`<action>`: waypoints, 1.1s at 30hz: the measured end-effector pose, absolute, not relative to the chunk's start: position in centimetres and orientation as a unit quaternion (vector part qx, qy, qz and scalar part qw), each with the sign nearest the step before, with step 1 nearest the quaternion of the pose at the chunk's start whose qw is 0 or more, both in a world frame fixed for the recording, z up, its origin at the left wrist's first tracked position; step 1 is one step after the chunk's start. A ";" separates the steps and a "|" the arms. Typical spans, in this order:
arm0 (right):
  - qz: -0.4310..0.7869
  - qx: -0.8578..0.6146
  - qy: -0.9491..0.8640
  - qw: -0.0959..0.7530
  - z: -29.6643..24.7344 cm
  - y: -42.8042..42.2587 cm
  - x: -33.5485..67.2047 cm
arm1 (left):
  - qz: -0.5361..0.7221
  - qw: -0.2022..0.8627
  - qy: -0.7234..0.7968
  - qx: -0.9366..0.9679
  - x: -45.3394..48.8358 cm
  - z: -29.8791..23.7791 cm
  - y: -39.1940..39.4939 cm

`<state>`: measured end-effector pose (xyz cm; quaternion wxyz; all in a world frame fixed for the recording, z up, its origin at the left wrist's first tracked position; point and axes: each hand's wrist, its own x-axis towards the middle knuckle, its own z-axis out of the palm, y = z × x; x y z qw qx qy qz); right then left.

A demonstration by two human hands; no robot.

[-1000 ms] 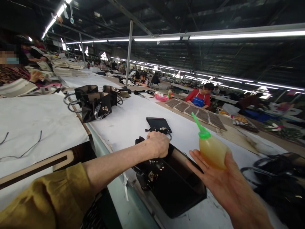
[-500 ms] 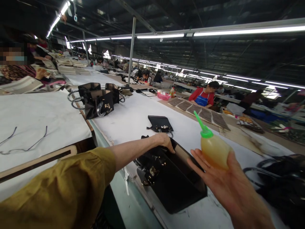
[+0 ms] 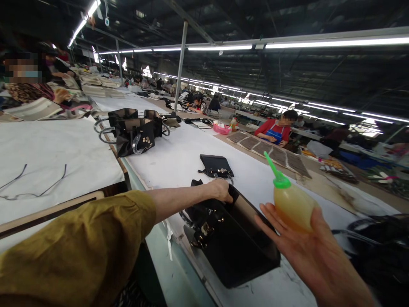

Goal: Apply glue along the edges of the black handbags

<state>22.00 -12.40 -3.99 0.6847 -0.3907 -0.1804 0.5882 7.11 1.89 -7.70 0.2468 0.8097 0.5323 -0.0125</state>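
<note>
A black handbag (image 3: 238, 249) lies on its side on the white-covered table, its brown-lined opening facing up and right. My left hand (image 3: 221, 190) is closed at the far edge of that opening, its fingertips partly hidden by the bag. In my right hand (image 3: 306, 243), palm up, rests a squeeze bottle (image 3: 294, 205) of amber liquid with a green nozzle. The thumb and palm hold it while the other fingers stretch toward the bag's rim. Just beyond the handbag is a smaller black bag (image 3: 217, 166) with gold-coloured fittings.
Several black handbags (image 3: 134, 132) stand farther back at left, and more black bags (image 3: 380, 247) lie at right. Glasses (image 3: 38, 194) rest on the left table. Across the table a person in red (image 3: 275, 130) sits behind brown panels (image 3: 271, 151). A post (image 3: 180, 66) rises from the table.
My left fingers have curled in more at the bag's edge. The bottle stays in my right hand. The view has shifted slightly, and the person in red now shows hands.
</note>
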 end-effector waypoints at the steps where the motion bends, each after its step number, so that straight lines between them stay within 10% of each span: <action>1: 0.588 -0.391 -0.179 0.685 -4.0 -12.4 22.1 | -0.013 0.255 0.523 0.813 7.0 -7.7 1.9; 24: 0.568 -0.432 -0.128 0.689 -2.8 -13.3 23.1 | 0.092 0.583 0.360 0.723 4.3 -9.8 5.4; 33: 0.557 -0.438 -0.119 0.695 -4.6 -13.9 25.0 | 0.071 0.456 0.353 0.813 4.5 -4.0 4.4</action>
